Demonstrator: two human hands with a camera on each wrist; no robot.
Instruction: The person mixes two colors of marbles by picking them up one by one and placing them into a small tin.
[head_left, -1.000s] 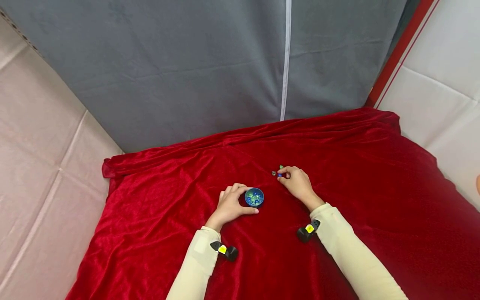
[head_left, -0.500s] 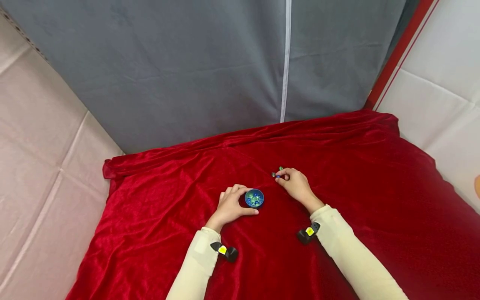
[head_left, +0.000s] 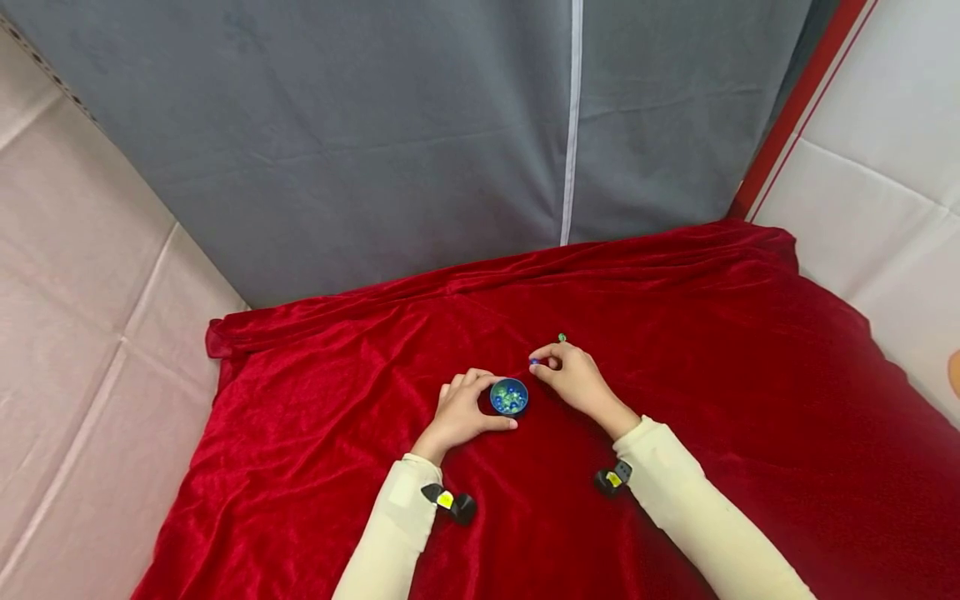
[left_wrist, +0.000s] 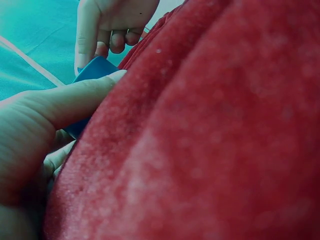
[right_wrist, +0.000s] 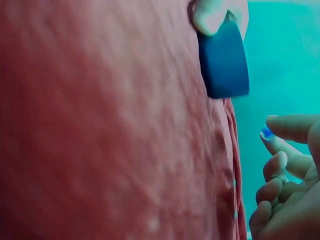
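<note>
My left hand (head_left: 459, 410) grips a small blue bowl (right_wrist: 223, 65) on the red cloth, thumb on the near side and fingers on the far side. Inside the bowl lie several green and blue glass marbles (head_left: 510, 402). Just up and right of the bowl, my right hand (head_left: 576, 380) pinches a blue marble (right_wrist: 267, 133) between thumb and index finger, held clear of the bowl. Its other fingers are curled loosely in the right wrist view. A green marble (head_left: 562, 337) sits on the cloth beyond the right hand.
Rumpled red velvet cloth (head_left: 337, 442) covers the table. A grey curtain (head_left: 360, 150) stands behind it, with pale panels (head_left: 75, 333) at the left and white ones (head_left: 892, 167) at the right.
My right hand has carried the blue marble left and nearer, toward the bowl. A clear marble that lay beside it is out of sight now. The left hand and bowl stay put.
</note>
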